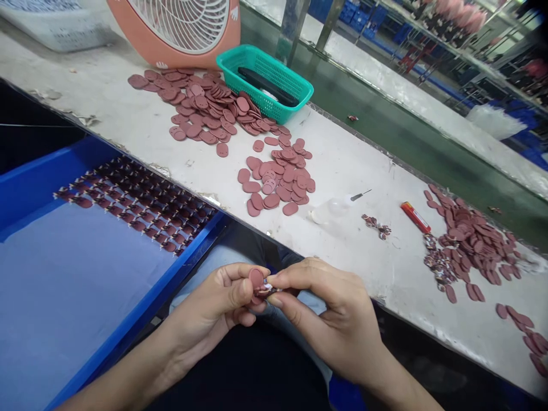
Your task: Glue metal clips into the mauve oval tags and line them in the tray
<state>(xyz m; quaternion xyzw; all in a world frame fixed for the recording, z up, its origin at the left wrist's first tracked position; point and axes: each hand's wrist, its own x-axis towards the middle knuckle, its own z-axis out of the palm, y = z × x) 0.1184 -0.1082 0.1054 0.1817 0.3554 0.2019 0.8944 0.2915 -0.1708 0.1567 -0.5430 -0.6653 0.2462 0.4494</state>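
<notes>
Between your hands, over your lap, you're pinching a small oval (256, 278), matte and dusty red, with a shiny patterned scrap (268, 287) pressed against its edge. Your fingers hide much of the oval, so you can't see its full face. Your left hand (209, 302) is closed around it, with the thumb and curled fingers gripping from below. Your right hand (329, 308) is closed as well, its thumb and forefinger pinching in at the scrap, right against your left fingers.

Left of your hands lies a blue tray (171, 274) lined with a pale blue sheet (85, 285). Darker ovals (137, 205) stand in tight overlapping rows across its far end. Ahead of your hands runs a scuffed white table (363, 268) carrying two loose heaps of ovals (201, 108) (274, 177), many pierced with small holes. Past them sit a teal basket (265, 80) with a black object inside and a salmon-pink fan (180, 28). Ahead and to the right are a clear bottle (329, 210) with a needle tip, a clump of patterned scraps (377, 225), an orange lighter (415, 217), and a third heap (466, 240).
</notes>
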